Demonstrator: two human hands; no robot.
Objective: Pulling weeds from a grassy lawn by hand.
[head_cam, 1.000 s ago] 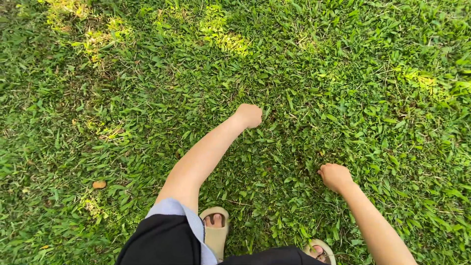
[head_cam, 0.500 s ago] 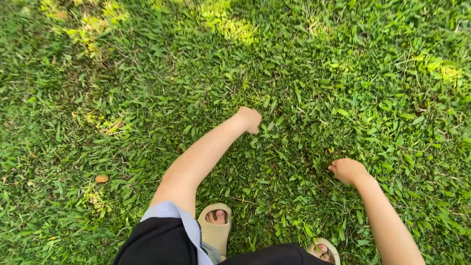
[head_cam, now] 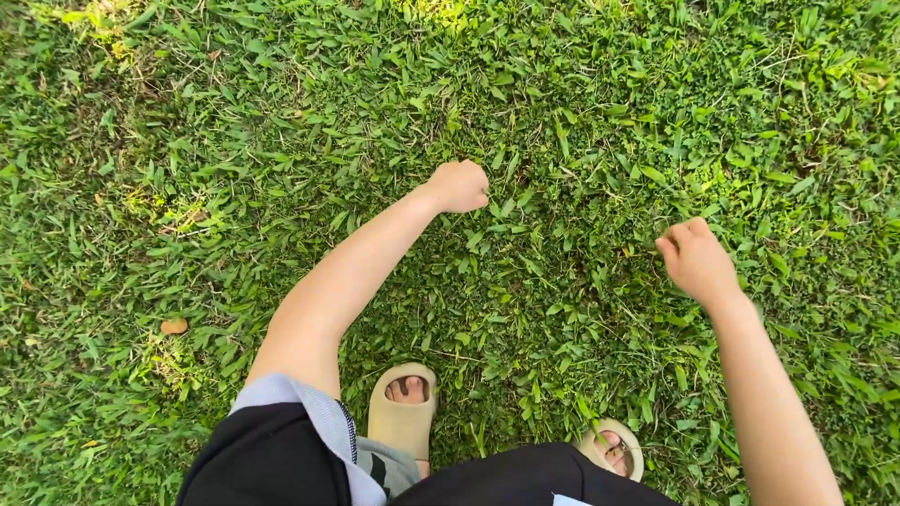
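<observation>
Left hand (head_cam: 459, 186) curled into a loose fist just above centre, over the broad-bladed green lawn grass (head_cam: 581, 122); whether any blades are pinched inside cannot be told. Right hand (head_cam: 696, 258) at about 3 o'clock from centre, fingers folded in towards the palm, likewise hard to say whether holding grass or nothing. Both held low over the turf, the patch between them thick with wide leaves.

Beige slip-on sandal (head_cam: 403, 426) at 6 o'clock, a second sandal (head_cam: 614, 450) towards 5 o'clock, black shorts (head_cam: 267, 464) with a pale grey hem at 7 o'clock. Small brown dry leaf (head_cam: 173, 325) lying well apart at 9 o'clock.

Risk, as a judgement: closed fists could slip off or tear blades short if pulled at an angle; a forward lean over soft sandals on uneven turf could cost balance.

Against half a second ago: view shifted, sunlit yellow patches now nearly out at the top edge; left fist a little higher and straighter-armed, right hand raised and further from the feet.
</observation>
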